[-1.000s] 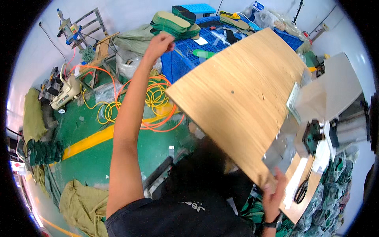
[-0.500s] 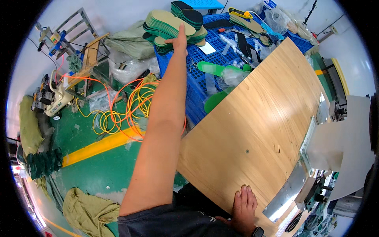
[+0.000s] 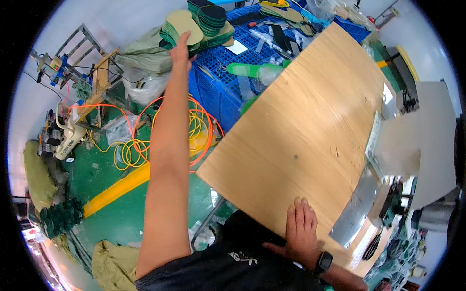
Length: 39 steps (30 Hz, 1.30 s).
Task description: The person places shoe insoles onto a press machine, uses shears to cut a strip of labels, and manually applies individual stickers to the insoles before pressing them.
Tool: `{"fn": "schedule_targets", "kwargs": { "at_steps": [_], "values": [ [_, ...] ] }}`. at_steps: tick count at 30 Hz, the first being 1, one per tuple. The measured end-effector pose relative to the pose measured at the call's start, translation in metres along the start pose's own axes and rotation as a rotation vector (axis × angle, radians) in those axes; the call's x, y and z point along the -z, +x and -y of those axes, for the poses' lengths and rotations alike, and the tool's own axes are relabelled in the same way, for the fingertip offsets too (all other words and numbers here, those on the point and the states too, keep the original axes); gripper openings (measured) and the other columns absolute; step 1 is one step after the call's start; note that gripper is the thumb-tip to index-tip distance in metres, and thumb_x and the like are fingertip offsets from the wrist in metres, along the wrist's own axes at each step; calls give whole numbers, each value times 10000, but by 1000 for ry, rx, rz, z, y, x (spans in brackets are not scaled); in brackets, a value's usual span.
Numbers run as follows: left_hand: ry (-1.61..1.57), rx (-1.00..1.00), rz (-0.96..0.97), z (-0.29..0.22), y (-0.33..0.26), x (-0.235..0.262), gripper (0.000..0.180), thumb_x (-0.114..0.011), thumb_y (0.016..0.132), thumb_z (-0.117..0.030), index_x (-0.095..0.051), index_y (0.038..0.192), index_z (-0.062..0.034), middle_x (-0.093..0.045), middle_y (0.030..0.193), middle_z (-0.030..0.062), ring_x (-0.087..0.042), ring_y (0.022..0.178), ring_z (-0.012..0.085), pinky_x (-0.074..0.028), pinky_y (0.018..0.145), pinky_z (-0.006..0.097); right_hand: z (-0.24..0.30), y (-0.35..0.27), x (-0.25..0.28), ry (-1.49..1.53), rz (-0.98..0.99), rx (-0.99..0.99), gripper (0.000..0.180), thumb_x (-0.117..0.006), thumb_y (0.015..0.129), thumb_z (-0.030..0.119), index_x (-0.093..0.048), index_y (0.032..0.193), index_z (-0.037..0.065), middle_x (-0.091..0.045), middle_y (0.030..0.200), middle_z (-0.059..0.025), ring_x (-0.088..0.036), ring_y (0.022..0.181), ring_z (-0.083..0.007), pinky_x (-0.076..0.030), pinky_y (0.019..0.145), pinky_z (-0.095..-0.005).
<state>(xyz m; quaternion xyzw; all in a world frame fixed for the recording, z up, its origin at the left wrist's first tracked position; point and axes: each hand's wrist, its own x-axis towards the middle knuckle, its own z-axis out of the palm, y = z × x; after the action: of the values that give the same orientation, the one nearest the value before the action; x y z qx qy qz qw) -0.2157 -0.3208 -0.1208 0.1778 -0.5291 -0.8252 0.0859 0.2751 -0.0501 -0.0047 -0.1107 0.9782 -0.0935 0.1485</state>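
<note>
At the far left of the blue crate, my left hand (image 3: 180, 52) is closed on the near end of a stack of insoles (image 3: 186, 26). The insoles have tan tops and green edges. A finger or thumb lies over the top one; the rest of the grip is hidden beneath. Black insoles (image 3: 210, 18) are piled right beside that stack. On the wooden tabletop (image 3: 291, 121), my right hand (image 3: 302, 228) rests flat near the front edge, fingers stretched and holding nothing. A dark watch is on that wrist.
A blue plastic crate (image 3: 206, 89) behind the table bears green pieces (image 3: 245, 69), a white card (image 3: 237, 47) and plastic bags. A machine with a pale panel (image 3: 432, 140) stands at the right. Orange and yellow hoses (image 3: 199, 121) coil on the green floor.
My left hand has drawn left and slightly nearer, with the insole stack shifting along with it. My right hand stays flat on the tabletop. The whole view has shifted a little.
</note>
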Motion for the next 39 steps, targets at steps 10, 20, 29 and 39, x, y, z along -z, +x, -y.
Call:
{"fn": "schedule_targets", "kwargs": {
  "at_steps": [10,20,29,39],
  "values": [
    [533,-407,521,-127,-269,26,759,-744,702,-333,-445,1290,43,-581,1160,167,-590,1011,235,-456,889,347,0,8,30,500,-754,169,773,-744,699,89,-343,1352,-17,-297,1407,-258,-355,1245,-400,-330,1010,-461],
    [1091,-253,963,-64,-477,14,814,-754,745,-351,-354,1369,-16,-535,1241,235,-598,1067,306,-471,910,377,-62,-24,-19,931,-814,-108,661,-659,867,253,-335,1324,-96,-467,1213,-231,-489,1034,-290,-429,877,-349],
    [754,-433,947,-6,-465,-11,894,-711,817,-226,-119,1449,0,-542,1217,235,-567,1089,258,-449,926,352,-26,-60,-4,662,-751,-53,975,-842,649,365,-318,1362,-43,-440,1299,-184,-445,1196,-305,-406,972,-396],
    [825,-468,983,-23,-456,-6,850,-702,756,-262,-240,1445,-81,-539,1159,294,-600,1006,374,-472,882,379,-51,-68,1,694,-553,-156,868,-792,668,228,-337,1361,-28,-528,1143,-220,-527,1080,-345,-423,946,-390]
  ]
}}
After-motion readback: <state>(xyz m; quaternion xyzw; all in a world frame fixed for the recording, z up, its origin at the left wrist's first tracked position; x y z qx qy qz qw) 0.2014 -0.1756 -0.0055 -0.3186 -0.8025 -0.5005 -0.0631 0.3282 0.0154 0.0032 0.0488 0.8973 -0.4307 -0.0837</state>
